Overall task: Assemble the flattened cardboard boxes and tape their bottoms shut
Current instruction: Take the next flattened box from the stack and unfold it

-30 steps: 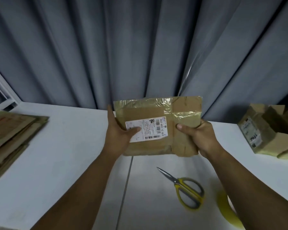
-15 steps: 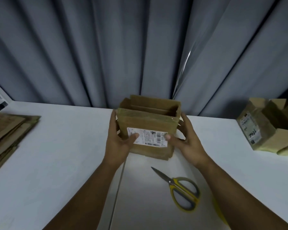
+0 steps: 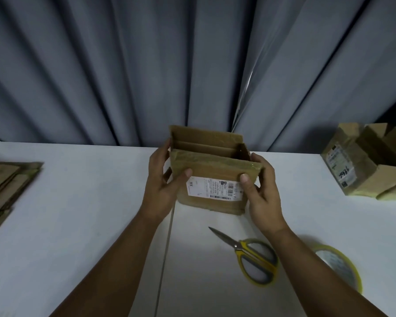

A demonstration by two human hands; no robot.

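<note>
A small brown cardboard box (image 3: 212, 165) with a white shipping label stands opened into shape on the white table (image 3: 89, 202), its top flaps up and its inside showing. My left hand (image 3: 162, 184) grips its left side, thumb on the front face. My right hand (image 3: 261, 191) grips its right side, thumb beside the label. A roll of yellowish tape (image 3: 336, 266) lies at the lower right, partly behind my right forearm. A stack of flattened cardboard boxes (image 3: 7, 181) lies at the left edge.
Yellow-handled scissors (image 3: 249, 255) lie on the table just in front of the box, blades pointing left. An assembled box (image 3: 364, 165) with open flaps sits at the far right. Grey curtains (image 3: 146, 65) hang behind the table's far edge.
The box was held up flat and has been opened into a rectangular shape and lowered toward the table. My right hand shifted from its lower corner to its right side.
</note>
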